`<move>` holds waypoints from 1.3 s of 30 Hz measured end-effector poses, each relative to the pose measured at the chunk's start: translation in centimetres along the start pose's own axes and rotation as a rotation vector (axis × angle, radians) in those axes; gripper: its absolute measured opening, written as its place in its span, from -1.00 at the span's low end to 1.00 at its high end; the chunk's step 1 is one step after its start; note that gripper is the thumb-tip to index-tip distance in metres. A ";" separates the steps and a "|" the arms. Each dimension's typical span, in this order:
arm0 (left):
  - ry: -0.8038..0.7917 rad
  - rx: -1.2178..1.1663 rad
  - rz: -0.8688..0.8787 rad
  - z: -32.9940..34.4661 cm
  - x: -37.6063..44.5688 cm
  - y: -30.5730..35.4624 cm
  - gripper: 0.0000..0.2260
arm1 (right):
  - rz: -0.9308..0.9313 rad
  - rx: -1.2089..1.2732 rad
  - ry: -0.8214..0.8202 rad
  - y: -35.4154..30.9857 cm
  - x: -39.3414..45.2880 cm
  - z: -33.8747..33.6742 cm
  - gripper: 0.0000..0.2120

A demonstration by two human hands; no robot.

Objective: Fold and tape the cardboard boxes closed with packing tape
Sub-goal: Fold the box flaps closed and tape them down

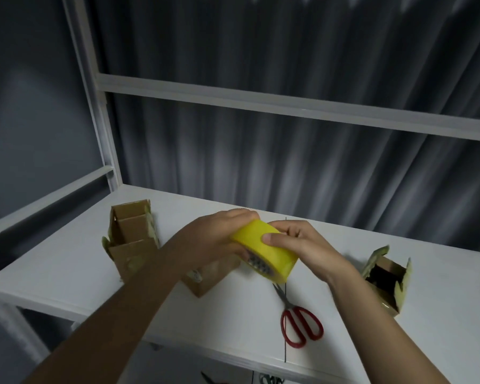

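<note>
Both my hands hold a yellow roll of packing tape [269,252] above the middle of the white table [67,273]. My left hand [219,234] grips the roll from the left, fingers curled over its top. My right hand [302,243] holds it from the right, thumb pressed on the yellow outer face. A small cardboard box [203,278] sits on the table right under my hands, mostly hidden by my left forearm. An open cardboard box [132,236] stands at the left with its flaps up. Another open box [387,281] lies at the right.
Red-handled scissors [299,320] lie shut on the table near the front edge, right of centre. A white shelf frame [261,103] runs across behind the table, with grey curtains behind it. Below the table edge, more scissors [270,379] are partly visible.
</note>
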State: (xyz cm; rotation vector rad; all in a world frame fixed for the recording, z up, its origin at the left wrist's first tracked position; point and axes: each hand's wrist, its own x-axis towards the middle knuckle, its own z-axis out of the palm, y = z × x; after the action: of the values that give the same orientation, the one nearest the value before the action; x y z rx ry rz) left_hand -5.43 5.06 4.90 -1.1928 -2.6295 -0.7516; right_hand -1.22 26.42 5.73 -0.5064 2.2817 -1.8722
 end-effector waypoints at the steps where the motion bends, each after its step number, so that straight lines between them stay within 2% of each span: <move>1: 0.011 -0.042 -0.024 0.0 0.1 -0.1 -0.42 | 0.000 0.012 0.023 0.0 0.0 -0.2 -0.72; 4: 0.117 -0.231 -0.095 -0.3 0.1 -0.1 -0.49 | -0.045 0.049 0.096 0.3 -0.2 -1.3 -0.84; 6: 0.199 -0.417 -0.161 -0.5 0.2 0.0 -0.45 | -0.066 0.076 0.118 0.4 -0.4 -2.0 -0.90; 8: 0.247 -0.582 -0.210 -0.4 0.2 0.1 -0.40 | -0.072 0.101 0.105 0.2 -0.5 -2.6 -0.79; 11: 0.217 -0.793 -0.232 0.6 0.3 0.3 -0.45 | -0.057 0.202 0.060 0.1 -0.2 -2.8 -0.54; 12: 0.184 -0.822 -0.222 0.8 0.2 0.3 -0.46 | -0.046 0.228 0.067 0.2 0.0 -2.7 -0.54; 15: 0.058 -0.775 -0.154 1.2 0.0 -0.1 -0.41 | -0.014 0.245 0.142 0.2 0.5 -2.0 -0.72; 17: 0.022 -0.729 -0.166 1.2 0.3 -0.1 -0.45 | 0.004 0.223 0.164 0.1 0.8 -1.7 -0.68; 19: 0.051 -0.664 -0.189 1.3 0.8 0.5 -0.56 | 0.023 0.273 0.179 -0.2 0.9 -1.4 -0.64; 21: 0.154 -0.688 -0.201 1.6 1.2 1.5 -0.62 | 0.026 0.311 0.200 -0.4 1.0 -1.0 -0.64; 23: 0.343 -0.512 -0.196 1.7 1.8 2.5 -0.62 | -0.001 0.295 0.217 -0.6 1.1 -0.5 -0.65; 25: 0.571 -0.421 -0.312 1.9 2.8 3.2 -0.63 | -0.038 0.259 0.185 -0.8 1.2 0.0 -0.67; 27: 0.744 -0.587 -0.483 1.8 3.6 3.2 -0.54 | -0.061 0.265 0.112 -1.0 1.1 0.2 -0.66; 29: 0.796 -0.769 -0.597 1.4 4.2 2.5 -0.49 | -0.069 0.272 0.077 -0.9 0.9 -0.1 -0.61; 32: 0.843 -0.988 -0.654 0.9 4.4 1.7 -0.51 | -0.086 0.244 0.107 -0.5 0.6 -0.4 -0.58; 34: 0.831 -1.207 -0.671 0.7 4.4 2.0 -0.53 | -0.085 0.270 0.123 0.0 0.6 -0.2 -0.46; 36: 0.739 -1.373 -0.691 0.7 4.4 2.2 -0.53 | -0.078 0.326 0.143 0.3 0.6 0.0 -0.42; 38: 0.688 -1.315 -0.704 0.8 4.4 1.9 -0.52 | -0.056 0.387 0.190 0.4 0.8 0.3 -0.48; 39: 0.679 -1.153 -0.680 0.8 4.3 1.5 -0.53 | -0.037 0.423 0.223 0.3 0.9 0.4 -0.51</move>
State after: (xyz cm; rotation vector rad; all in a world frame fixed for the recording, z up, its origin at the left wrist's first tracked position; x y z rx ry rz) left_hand -7.09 9.14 6.22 0.0496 -1.8662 -2.4204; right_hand -1.99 25.74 5.48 -0.2910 1.9107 -2.4481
